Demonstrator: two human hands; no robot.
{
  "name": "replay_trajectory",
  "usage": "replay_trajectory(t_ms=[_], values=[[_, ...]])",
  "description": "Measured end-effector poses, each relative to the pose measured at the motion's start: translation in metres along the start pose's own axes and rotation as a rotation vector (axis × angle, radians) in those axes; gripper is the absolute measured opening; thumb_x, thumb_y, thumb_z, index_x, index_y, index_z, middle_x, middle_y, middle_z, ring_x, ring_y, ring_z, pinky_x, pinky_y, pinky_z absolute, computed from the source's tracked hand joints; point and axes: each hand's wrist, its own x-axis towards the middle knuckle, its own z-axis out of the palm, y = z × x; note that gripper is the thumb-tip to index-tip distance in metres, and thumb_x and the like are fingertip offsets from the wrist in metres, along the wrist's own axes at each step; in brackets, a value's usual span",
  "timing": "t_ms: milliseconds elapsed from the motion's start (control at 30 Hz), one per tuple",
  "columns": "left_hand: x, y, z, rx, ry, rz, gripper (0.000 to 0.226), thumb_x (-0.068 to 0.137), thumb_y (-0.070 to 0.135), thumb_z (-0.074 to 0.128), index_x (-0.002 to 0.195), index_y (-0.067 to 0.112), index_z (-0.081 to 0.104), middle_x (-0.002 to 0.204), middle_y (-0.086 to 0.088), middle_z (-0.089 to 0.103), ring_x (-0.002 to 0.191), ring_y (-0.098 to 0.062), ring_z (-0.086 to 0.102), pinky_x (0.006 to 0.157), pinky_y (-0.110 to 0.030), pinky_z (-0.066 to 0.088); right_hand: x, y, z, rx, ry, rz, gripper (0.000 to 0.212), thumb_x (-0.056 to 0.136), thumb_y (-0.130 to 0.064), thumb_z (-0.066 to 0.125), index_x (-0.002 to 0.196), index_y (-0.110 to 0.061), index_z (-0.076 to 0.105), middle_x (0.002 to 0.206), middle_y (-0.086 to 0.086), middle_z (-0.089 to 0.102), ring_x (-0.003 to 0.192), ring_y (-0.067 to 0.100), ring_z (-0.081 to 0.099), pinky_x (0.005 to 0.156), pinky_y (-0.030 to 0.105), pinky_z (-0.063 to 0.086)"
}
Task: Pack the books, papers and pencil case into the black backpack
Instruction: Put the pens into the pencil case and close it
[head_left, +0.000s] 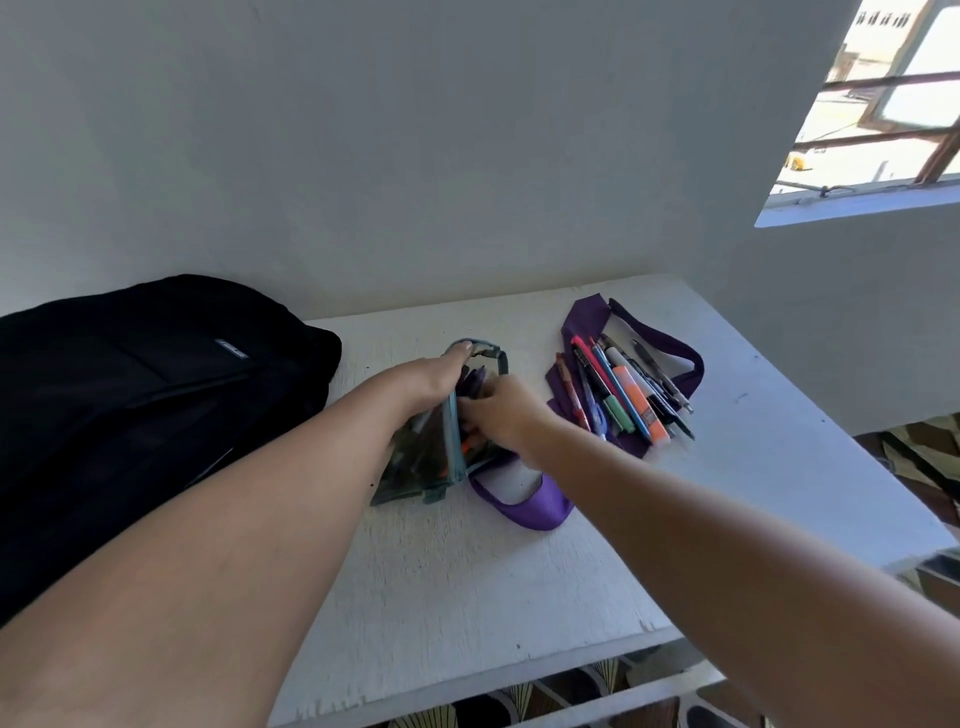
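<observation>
We saw the see-through, teal-edged zip pencil case (431, 452) standing near the middle of the white painted table (519, 571), its mouth open upward and pens visible inside. Just left of it, touching the table's left end, lay the black fabric backpack (130, 389), slumped on its side and reaching back to the pale wall (415, 130). A purple fabric strap (535, 506) looped out from beneath the case toward us. To the right, apart from the case, a loose bundle of pens and highlighters (623, 395) (orange, green, blue and red among them) rested on more of the purple fabric. A barred window (883, 104) showed at the upper right, and patterned floor tiles (571, 696) below the table's near edge.

The left hand (434, 376) reached in over the backpack side, fingers curled over the case's far rim and gripping it so the opening stayed spread. The right hand (501, 410) came from the right, fingers bent down into the case's mouth; it was blurred, and we could not tell whether it pinched anything. Both forearms stretched long and bare across the near table.
</observation>
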Motion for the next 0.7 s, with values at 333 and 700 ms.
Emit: replay_trajectory(t_ms=[333,700], values=[[-0.003,0.002,0.002,0.014,0.030,-0.011,0.089,0.099,0.074,0.018,0.161,0.011,0.028,0.167,-0.018,0.020,0.153,-0.036,0.023,0.122,-0.048,0.020,-0.001,-0.001,-0.032,-0.255,0.338,-0.199,0.017,0.098,-0.035,0.058,0.108,-0.023,0.063,0.088,0.001,0.070,0.075,0.019,0.066,0.067,0.037,0.057],[0.000,0.004,0.004,0.025,0.010,-0.005,0.088,0.100,0.073,0.016,0.163,0.012,0.021,0.169,-0.017,0.013,0.155,-0.034,0.017,0.123,-0.046,0.017,0.006,0.017,-0.048,-0.906,0.112,-0.150,0.030,0.094,-0.048,0.062,0.110,-0.023,0.066,0.103,0.001,0.065,0.094,0.026,0.064,0.083,0.041,0.058]])
